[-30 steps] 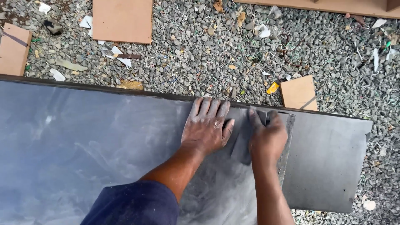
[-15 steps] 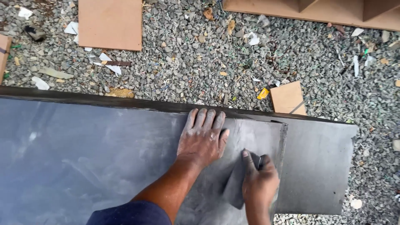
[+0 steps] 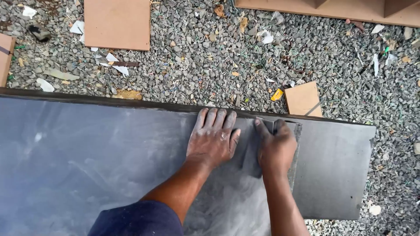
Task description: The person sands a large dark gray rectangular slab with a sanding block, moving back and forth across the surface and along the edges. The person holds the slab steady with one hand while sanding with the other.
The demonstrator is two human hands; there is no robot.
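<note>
**Sanding hand back up at the far edge of the panel**

Gravel ground point(image 3: 210, 57) all round, littered w/ paper scraps, dry leaves and offcuts: a square brown board point(image 3: 117, 22) top left, a small tan offcut point(image 3: 302, 98) just beyond the panel's far edge, long wooden piece point(image 3: 323, 8) along the top right.

Dark grey panel point(image 3: 87, 166) fills the lower frame, lying flat, its far edge running left to right. Pale dusty smears across it, esp. near the forearms.

Left hand point(image 3: 213, 139): flat, palm down, fingers together and pointing at the far edge, tips nearly on it. Holds nothing, just pressing on the panel.

Right hand point(image 3: 276, 146): fingers curled round a dark grey abrasive sheet point(image 3: 250, 150), thumb on top. Sheet lies flat on the panel between the two hands, reaching toward the left thumb.

What changed: half a sec ago the right hand was low, near the bottom of the view, w/ the sheet dragged toward the body. Now it's up by the far edge, next to the left hand, approx where it was a sec ago. Left hand hasn't shifted.

Reading: one full back-and-forth rubbing stroke over the same strip. Looks like repeated passes on this patch, w/ the panel's right end less dusty so far.
</note>
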